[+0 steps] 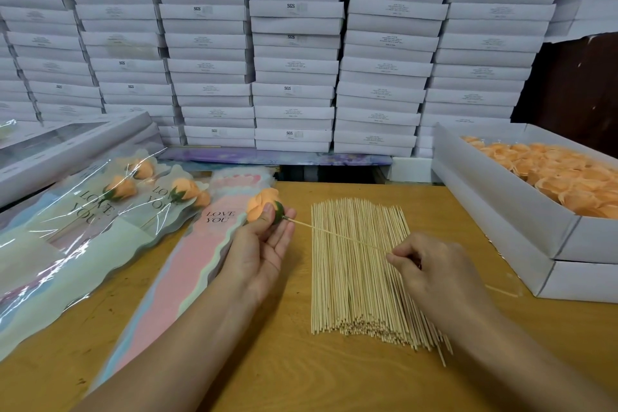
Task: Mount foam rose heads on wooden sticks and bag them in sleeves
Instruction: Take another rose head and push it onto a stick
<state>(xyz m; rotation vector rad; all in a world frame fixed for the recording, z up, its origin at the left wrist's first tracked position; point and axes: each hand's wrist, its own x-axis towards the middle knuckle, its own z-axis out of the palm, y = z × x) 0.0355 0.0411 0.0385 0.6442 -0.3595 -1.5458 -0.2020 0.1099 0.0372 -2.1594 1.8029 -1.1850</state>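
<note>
Orange foam fills our left hand (264, 244): we hold a rose head (264, 202) between thumb and fingertips, palm turned up, its green base pointing right. Our right hand (431, 264) pinches a stick (337, 235) at its near end, fingers curled round it, and the far tip meets the green base of the rose. Both hands hover over the wooden table (267, 361), the stick slanting above a flat pile of sticks (357, 271) that lies between our forearms. Just left of the left hand lies a stack of sleeves (187, 264), pink on top and printed LOVE YOU. Further left, bagged roses (100, 211) lie overlapping in clear sleeves, each with an orange head near the top. At the right edge an open white box (501, 197) holds many loose orange heads (568, 177) and sits on another white box. White cartons (294, 43) are stacked high behind the table.
</note>
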